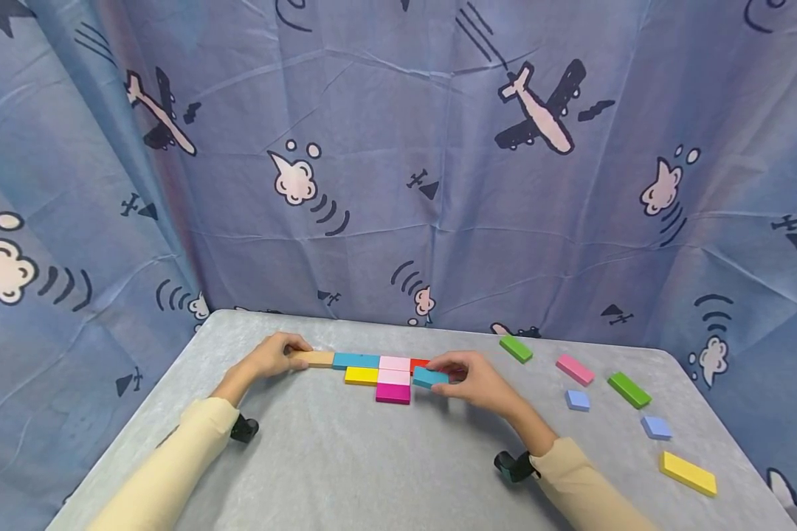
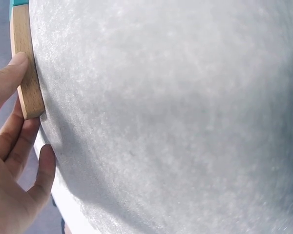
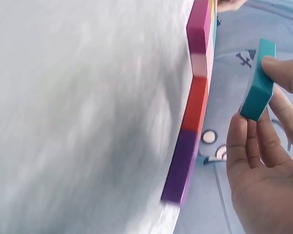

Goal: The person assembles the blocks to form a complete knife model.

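Observation:
My left hand (image 1: pixel 272 357) pinches a natural wooden block (image 2: pixel 25 58) at the left end of a row, thumb on one face and fingers behind. My right hand (image 1: pixel 480 382) holds a teal block (image 3: pixel 260 80) between thumb and fingers, lifted off the table. Joined along the row are a blue block (image 1: pixel 356 361), a pale pink block (image 1: pixel 395 363) and a red block (image 3: pixel 196 103). A purple block (image 3: pixel 180 165) follows the red one, hidden by my hand in the head view. Nearer lie a yellow block (image 1: pixel 361 376), another pale pink block (image 1: pixel 394 377) and a magenta block (image 1: pixel 393 393).
On the right of the grey table (image 1: pixel 345 464) lie loose blocks: two green blocks (image 1: pixel 629 389), a pink block (image 1: pixel 575 369), two small light blue blocks (image 1: pixel 577 400) and a yellow block (image 1: pixel 687 473). A patterned blue curtain (image 1: pixel 372 184) hangs behind the table.

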Tool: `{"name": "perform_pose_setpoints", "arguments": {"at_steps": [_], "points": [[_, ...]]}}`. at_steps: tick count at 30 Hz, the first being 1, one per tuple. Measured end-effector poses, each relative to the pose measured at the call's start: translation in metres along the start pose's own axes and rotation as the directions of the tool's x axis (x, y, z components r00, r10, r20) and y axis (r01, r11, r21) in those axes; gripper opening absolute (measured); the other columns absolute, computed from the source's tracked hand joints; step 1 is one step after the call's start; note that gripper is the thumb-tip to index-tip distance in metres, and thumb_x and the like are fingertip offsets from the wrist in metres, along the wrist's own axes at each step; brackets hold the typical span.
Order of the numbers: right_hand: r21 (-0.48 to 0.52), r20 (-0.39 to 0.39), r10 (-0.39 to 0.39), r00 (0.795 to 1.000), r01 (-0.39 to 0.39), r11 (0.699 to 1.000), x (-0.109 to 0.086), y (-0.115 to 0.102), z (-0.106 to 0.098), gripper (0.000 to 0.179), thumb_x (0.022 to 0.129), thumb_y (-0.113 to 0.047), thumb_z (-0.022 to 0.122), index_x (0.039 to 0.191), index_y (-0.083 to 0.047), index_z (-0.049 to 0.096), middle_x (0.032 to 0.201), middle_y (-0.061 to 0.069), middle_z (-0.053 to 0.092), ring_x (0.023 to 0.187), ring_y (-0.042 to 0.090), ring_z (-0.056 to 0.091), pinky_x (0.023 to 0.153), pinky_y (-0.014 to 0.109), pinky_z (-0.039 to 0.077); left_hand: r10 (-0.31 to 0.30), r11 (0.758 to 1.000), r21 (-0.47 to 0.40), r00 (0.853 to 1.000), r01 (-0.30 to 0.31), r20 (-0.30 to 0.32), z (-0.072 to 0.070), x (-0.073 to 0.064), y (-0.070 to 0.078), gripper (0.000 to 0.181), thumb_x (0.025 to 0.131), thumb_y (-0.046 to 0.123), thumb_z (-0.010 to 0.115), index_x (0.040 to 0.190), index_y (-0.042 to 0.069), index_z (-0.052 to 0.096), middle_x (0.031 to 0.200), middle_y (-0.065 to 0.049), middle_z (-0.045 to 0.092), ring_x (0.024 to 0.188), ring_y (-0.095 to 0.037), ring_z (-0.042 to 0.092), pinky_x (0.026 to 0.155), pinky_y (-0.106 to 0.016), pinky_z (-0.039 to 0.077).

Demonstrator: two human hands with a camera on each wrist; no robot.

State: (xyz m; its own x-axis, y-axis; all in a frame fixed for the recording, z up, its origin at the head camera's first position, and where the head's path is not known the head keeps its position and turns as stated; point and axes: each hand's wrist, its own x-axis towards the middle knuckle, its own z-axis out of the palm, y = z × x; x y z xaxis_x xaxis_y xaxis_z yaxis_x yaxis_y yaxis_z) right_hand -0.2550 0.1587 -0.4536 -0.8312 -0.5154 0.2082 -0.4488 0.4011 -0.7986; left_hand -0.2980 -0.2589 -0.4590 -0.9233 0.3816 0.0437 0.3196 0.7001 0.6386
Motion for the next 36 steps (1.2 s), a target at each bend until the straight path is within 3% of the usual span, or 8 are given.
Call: {"name": "perform_pose_setpoints", "arguments": {"at_steps": [11, 19, 26, 36], "points": [[0.037, 0.079, -0.029, 0.996, 0.026, 0.999, 0.027, -0.013, 0.036, 0.029, 0.086, -0.009, 0.083, 0.114, -0.004, 0.075, 0.112, 0.004, 0.070, 0.097, 0.024, 0.062, 0.087, 0.040, 0.054, 0.013, 1.000, 0.004, 1.000, -0.013, 0.000, -0.001, -0.001, -0.001, 0.020, 0.089, 0.006, 0.079, 0.108, 0.003, 0.075, 0.101, -0.007, 0.071, 0.091, -0.024, 0.062, 0.085, -0.047, 0.048], [0.062, 0.066, -0.036, 0.997, 0.032, 0.998, 0.046, -0.017, 0.062, 0.027, 0.084, -0.003, 0.083, 0.110, -0.004, 0.076, 0.108, 0.004, 0.070, 0.092, 0.022, 0.063, 0.083, 0.039, 0.055, 0.018, 1.000, 0.006, 1.000, -0.018, -0.002, 0.000, 0.000, -0.001, 0.020, 0.089, 0.007, 0.080, 0.108, 0.003, 0.075, 0.102, -0.008, 0.071, 0.092, -0.026, 0.063, 0.086, -0.048, 0.048], [0.066, 0.042, -0.048, 0.998, 0.045, 0.997, 0.054, -0.024, 0.073, 0.027, 0.082, -0.001, 0.084, 0.108, -0.001, 0.076, 0.107, 0.007, 0.072, 0.094, 0.022, 0.066, 0.083, 0.037, 0.055, -0.007, 1.000, 0.015, 1.000, 0.007, 0.001, 0.000, 0.002, -0.003, 0.019, 0.089, 0.007, 0.080, 0.108, 0.005, 0.076, 0.103, -0.007, 0.071, 0.093, -0.025, 0.062, 0.087, -0.047, 0.048], [0.017, 0.048, -0.028, 0.998, 0.028, 0.999, 0.061, -0.024, 0.085, 0.028, 0.079, -0.005, 0.088, 0.105, -0.002, 0.077, 0.098, 0.004, 0.072, 0.088, 0.020, 0.064, 0.080, 0.034, 0.055, 0.005, 1.000, 0.027, 1.000, -0.005, 0.004, 0.000, 0.001, -0.002, 0.019, 0.089, 0.007, 0.080, 0.107, 0.004, 0.076, 0.101, -0.007, 0.071, 0.091, -0.024, 0.062, 0.085, -0.046, 0.048]]}}
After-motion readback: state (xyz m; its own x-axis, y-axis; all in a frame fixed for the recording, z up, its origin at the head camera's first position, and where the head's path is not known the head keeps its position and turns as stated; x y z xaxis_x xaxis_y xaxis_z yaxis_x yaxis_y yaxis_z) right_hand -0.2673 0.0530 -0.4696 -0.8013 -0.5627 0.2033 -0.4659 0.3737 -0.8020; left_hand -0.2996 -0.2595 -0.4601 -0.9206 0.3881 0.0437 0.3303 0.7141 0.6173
